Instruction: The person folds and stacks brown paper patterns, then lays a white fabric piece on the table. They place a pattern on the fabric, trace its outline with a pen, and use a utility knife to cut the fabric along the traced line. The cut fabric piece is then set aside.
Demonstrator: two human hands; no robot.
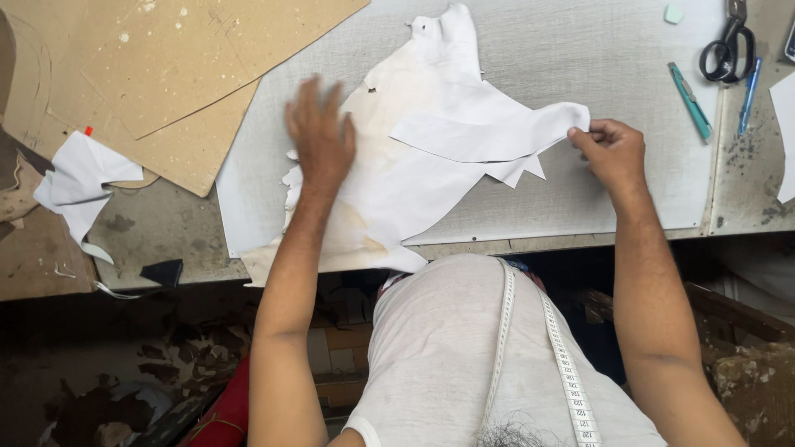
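A large irregular white sheet of leather-like material (397, 182), stained tan in places, lies on a pale cutting mat (580, 66). On top of it rests a white pattern piece (489, 132). My left hand (319, 136) lies flat with fingers spread on the sheet's left part. My right hand (613, 149) pinches the right tip of the pattern piece between thumb and fingers. A measuring tape (563, 364) hangs from my neck over my white shirt.
Brown cardboard boards (174, 74) lie at the upper left. White scraps (79, 182) sit at the left edge. Black scissors (729, 45), a teal utility knife (690, 99) and a blue pen (749, 91) lie at the upper right. Scraps cover the floor below.
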